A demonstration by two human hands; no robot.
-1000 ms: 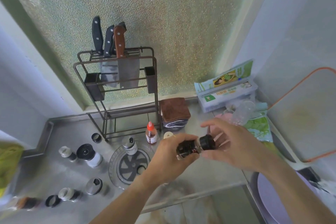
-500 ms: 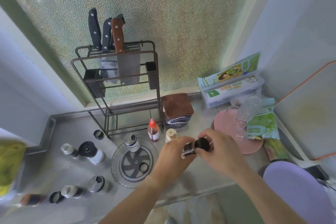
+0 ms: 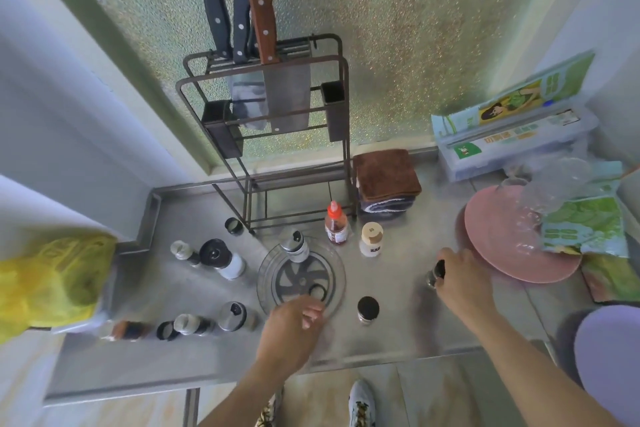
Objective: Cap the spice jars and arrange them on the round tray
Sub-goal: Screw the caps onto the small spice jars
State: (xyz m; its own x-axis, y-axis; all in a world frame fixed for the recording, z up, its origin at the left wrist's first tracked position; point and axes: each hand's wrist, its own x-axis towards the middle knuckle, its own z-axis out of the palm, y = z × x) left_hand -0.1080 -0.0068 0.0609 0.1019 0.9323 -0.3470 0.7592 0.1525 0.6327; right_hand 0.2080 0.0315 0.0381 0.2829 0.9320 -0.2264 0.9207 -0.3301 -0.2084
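Note:
The clear round tray (image 3: 268,282) lies mid-counter with a silver-capped jar (image 3: 296,246) at its far edge and a loose black cap (image 3: 317,291) near its front. My left hand (image 3: 291,326) hovers over the tray's front rim, fingers loosely curled and holding nothing. My right hand (image 3: 462,284) grips a small black-topped jar (image 3: 435,274) low over the counter at the right. Between my hands a black-capped jar (image 3: 367,310) stands upright on the counter.
Left of the tray are several jars (image 3: 221,258) and loose black caps (image 3: 233,226). A red-capped bottle (image 3: 335,224) and a beige-lidded jar (image 3: 371,239) stand behind it. Also here: knife rack (image 3: 263,107), brown cloth (image 3: 386,173), pink plate (image 3: 502,253), yellow bag (image 3: 52,281).
My hands, together on one jar and its black cap before, have come apart. The left has moved to the tray's front, the right out toward the pink plate.

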